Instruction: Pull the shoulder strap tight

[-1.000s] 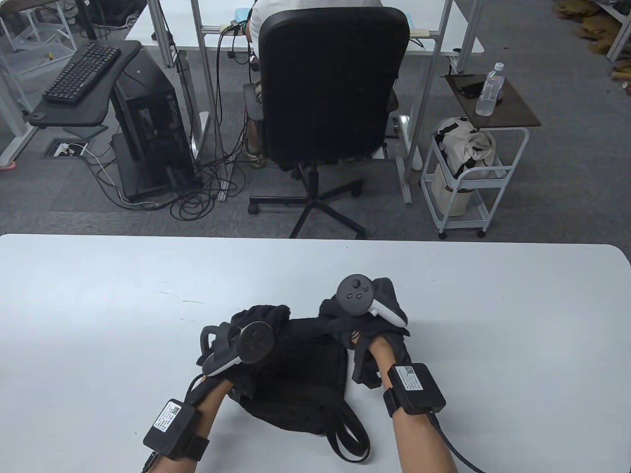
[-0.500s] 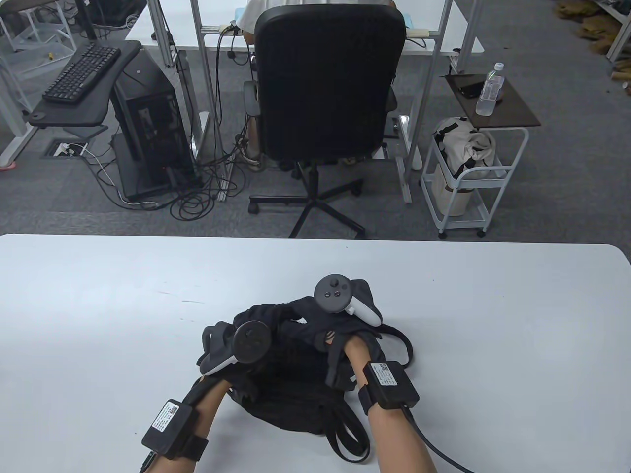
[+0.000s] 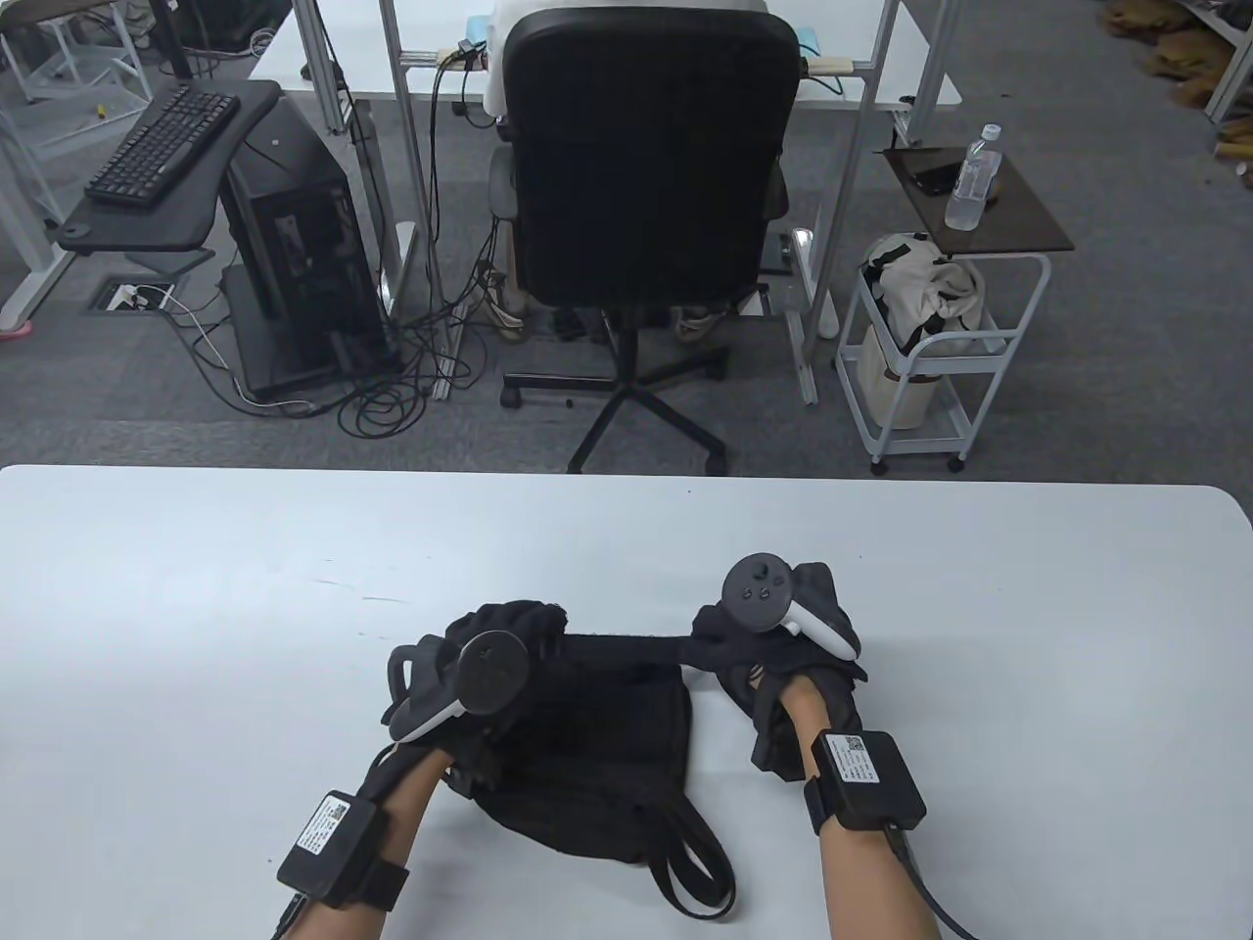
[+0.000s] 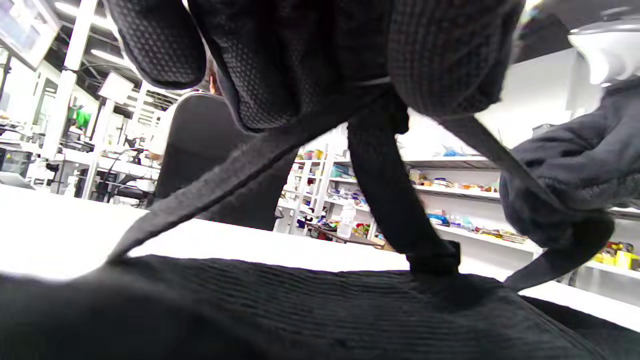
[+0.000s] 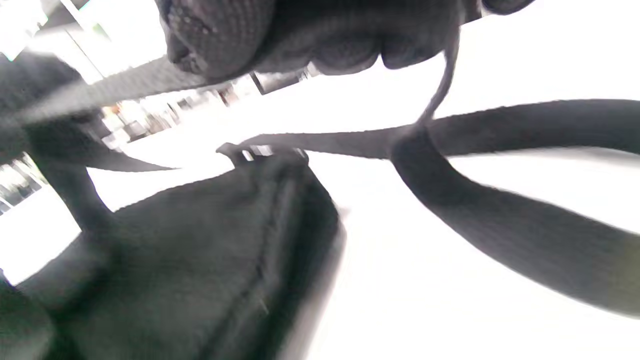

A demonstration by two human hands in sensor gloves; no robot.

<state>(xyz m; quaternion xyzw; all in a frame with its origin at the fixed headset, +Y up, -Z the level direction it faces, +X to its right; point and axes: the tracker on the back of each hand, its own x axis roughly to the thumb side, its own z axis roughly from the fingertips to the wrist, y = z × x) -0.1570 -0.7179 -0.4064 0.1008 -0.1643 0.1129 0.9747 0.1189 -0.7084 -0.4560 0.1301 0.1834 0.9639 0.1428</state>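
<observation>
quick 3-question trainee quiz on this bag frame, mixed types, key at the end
1. True or false: the strap runs taut between the left hand and the right hand.
2. Which hand is farther from the bag? A) left B) right
3. Fill in: a loose strap loop lies on the table at the bag's ____ edge (near or far from the person).

Key: 1 true; 2 B; 3 near.
</observation>
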